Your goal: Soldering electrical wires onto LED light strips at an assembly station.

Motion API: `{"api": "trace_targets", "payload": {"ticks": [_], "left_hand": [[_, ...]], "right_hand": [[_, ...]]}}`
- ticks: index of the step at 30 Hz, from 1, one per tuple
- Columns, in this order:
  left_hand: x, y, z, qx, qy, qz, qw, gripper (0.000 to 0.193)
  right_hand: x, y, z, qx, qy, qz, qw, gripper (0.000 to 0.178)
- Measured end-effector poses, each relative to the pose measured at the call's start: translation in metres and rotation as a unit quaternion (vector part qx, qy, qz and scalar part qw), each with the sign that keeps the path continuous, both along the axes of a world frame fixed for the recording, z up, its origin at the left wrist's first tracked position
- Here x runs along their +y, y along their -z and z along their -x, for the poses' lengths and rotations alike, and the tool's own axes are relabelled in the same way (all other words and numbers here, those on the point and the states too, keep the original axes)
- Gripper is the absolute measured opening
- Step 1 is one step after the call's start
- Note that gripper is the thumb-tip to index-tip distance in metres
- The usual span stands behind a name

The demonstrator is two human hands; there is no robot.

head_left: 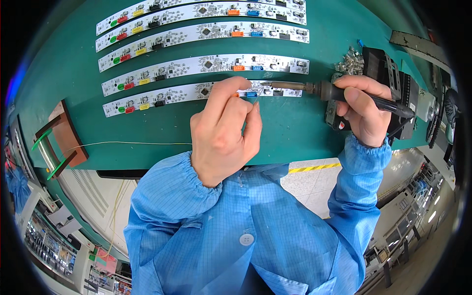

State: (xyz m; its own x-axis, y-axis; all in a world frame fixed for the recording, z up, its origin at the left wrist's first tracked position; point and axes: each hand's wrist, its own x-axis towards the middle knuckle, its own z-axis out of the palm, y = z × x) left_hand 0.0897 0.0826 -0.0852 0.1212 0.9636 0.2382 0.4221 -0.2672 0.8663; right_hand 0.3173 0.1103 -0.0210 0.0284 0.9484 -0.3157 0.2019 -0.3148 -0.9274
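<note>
My right hand [366, 108] is closed round the black handle of a soldering iron [322, 90]. The iron points left, its tip at the nearest long white circuit board [177, 97], just above a blue connector [252, 94]. Whether the tip touches the board cannot be made out. Over the same board, my left hand [223, 130] pinches a thin solder wire [132, 143], whose end shows near the blue connector. The wire trails left from under the hand to a solder spool [47, 153] on a brown stand. My left fingers cover part of the board and its orange connector.
Several similar white boards [184, 66] lie in rows beyond, on the green mat [162, 127]. Right of them is a pile of small metal parts [351, 62] beside a black device [378, 66]. The mat's near edge runs in front of my body.
</note>
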Motion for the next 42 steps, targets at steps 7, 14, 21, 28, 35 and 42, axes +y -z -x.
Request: {"api": "trace_targets", "payload": {"ticks": [7, 14, 21, 28, 35, 42], "left_hand": [[0.007, 0.003, -0.002, -0.004, 0.004, -0.012, 1.0, 0.013], [-0.003, -0.012, 0.009, 0.053, -0.008, -0.109, 0.993, 0.01], [-0.025, -0.012, 0.002, -0.067, 0.035, -0.099, 0.992, 0.01], [-0.03, -0.013, 0.01, -0.172, 0.098, 0.031, 0.98, 0.011], [-0.039, -0.031, 0.011, -0.247, 0.206, 0.019, 0.947, 0.009], [-0.031, -0.039, 0.015, -0.223, 0.202, 0.069, 0.951, 0.01]], "right_hand": [[0.002, -0.001, -0.001, -0.003, 0.02, 0.0, 1.0, 0.02], [-0.133, 0.034, -0.02, -0.153, 0.294, -0.305, 0.893, 0.035], [-0.161, 0.05, 0.05, -0.236, 0.276, -0.492, 0.791, 0.034], [-0.141, 0.037, 0.07, -0.186, 0.267, -0.393, 0.86, 0.028], [-0.137, 0.018, 0.088, -0.133, 0.22, -0.204, 0.944, 0.043], [-0.113, 0.014, 0.112, -0.116, 0.263, -0.116, 0.951, 0.042]]}}
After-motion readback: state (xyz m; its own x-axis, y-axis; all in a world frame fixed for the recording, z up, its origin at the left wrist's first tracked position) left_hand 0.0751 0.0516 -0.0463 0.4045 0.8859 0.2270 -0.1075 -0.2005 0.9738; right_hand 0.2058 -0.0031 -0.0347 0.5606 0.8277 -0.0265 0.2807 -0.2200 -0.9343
